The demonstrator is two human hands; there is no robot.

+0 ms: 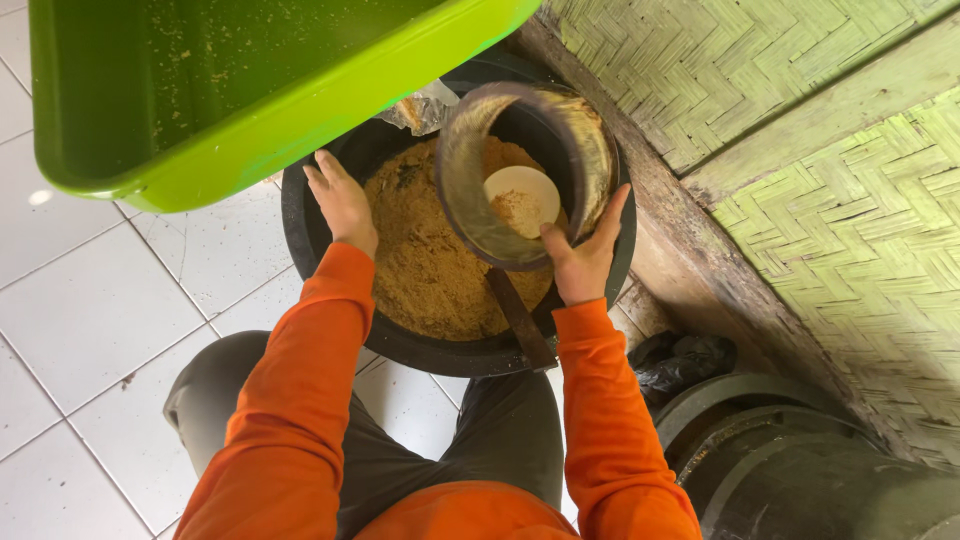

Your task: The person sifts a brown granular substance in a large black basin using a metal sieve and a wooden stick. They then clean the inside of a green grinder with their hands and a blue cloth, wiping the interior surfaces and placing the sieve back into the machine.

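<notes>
A black round tub (300,225) on the tiled floor holds coarse yellow-brown meal (420,265). My right hand (583,255) grips the rim of a worn round container (470,190) tilted over the tub; inside it lies a small white dish (520,190) with some meal. My left hand (343,203) rests flat, fingers apart, on the tub's left edge and the meal. A dark wooden stick (520,320) leans out of the tub toward me.
A bright green plastic basin (300,110) fills the upper left, overlapping the tub. A woven bamboo wall (820,150) with a wooden base beam runs along the right. Dark bags (685,360) and black round containers (790,460) sit at lower right. My knees are below the tub.
</notes>
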